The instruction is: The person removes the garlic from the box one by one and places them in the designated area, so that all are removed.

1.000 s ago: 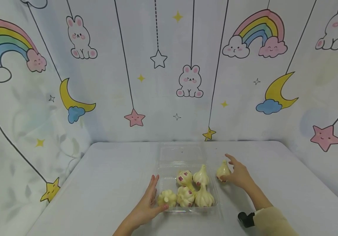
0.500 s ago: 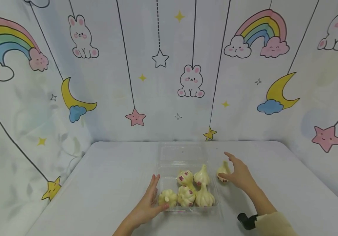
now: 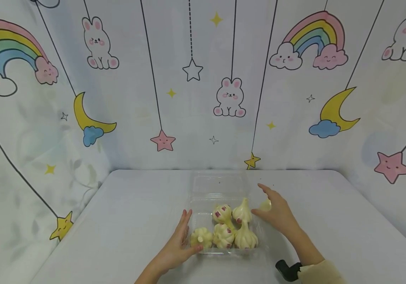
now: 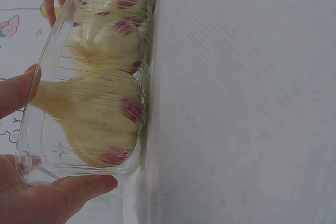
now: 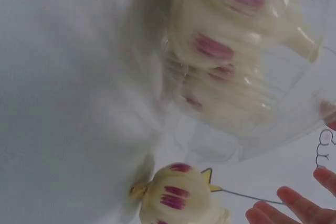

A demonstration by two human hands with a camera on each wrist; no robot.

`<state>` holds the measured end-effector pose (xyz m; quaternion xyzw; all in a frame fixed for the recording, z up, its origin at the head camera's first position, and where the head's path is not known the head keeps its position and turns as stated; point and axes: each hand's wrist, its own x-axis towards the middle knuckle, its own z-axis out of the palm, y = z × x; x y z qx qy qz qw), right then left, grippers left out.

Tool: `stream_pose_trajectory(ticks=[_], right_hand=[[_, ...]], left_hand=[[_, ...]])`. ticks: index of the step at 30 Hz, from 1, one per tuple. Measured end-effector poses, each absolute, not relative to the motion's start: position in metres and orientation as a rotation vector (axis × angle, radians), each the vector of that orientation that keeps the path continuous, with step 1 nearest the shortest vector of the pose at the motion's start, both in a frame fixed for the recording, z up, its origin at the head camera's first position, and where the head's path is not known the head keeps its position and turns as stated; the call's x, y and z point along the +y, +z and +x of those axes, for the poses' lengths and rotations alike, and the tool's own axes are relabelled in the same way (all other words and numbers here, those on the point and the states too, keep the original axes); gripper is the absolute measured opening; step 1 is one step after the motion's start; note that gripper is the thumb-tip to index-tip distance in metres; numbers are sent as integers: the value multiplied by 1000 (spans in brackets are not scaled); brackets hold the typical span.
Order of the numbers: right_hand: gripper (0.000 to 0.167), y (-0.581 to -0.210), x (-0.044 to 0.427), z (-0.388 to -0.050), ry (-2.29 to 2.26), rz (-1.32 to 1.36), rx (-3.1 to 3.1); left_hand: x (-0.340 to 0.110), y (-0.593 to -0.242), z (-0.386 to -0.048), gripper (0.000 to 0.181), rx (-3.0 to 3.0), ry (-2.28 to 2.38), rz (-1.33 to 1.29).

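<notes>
Five garlic bulbs boxed, a sixth outside

At the left, the left hand [image 3: 174,248] lies against the clear plastic container [image 3: 198,217], fingers straight along its side and thumb at the near edge, which seems to steady it. Inside, left to right, are a front-left bulb [image 3: 201,238] standing stem up, a back-middle bulb [image 3: 222,213], a front-middle bulb [image 3: 223,236], a back-right bulb [image 3: 242,213] and a front-right bulb [image 3: 246,236]. The lid [image 3: 218,184] is folded back on the far side, not fastened down. Just right of the container, the outside bulb [image 5: 176,195] appears upright on the white table [image 3: 139,205].

The right hand [image 3: 277,211], fingers spread and holding nothing, covers most of that bulb in the head view. The container's right wall stands between it and the boxed bulbs. Further right are a black wrist mount [image 3: 288,270] and a cream sleeve [image 3: 321,273]; a cartoon-printed backdrop [image 3: 132,94] rises behind everything.
</notes>
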<state>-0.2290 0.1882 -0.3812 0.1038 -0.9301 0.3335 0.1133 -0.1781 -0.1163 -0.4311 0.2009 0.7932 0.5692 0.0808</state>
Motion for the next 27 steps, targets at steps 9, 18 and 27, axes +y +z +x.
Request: stream_pose_trajectory(ticks=[9, 18, 27], right_hand=[[74, -381, 169, -228, 1005, 328, -2718], [75, -379, 148, -229, 1065, 328, -2723], [72, -381, 128, -227, 1165, 326, -2707]], left_hand=[[-116, -432, -178, 94, 2376, 1709, 613], [-116, -432, -178, 94, 2370, 1715, 592], [-117, -431, -179, 94, 2379, 1688, 611]])
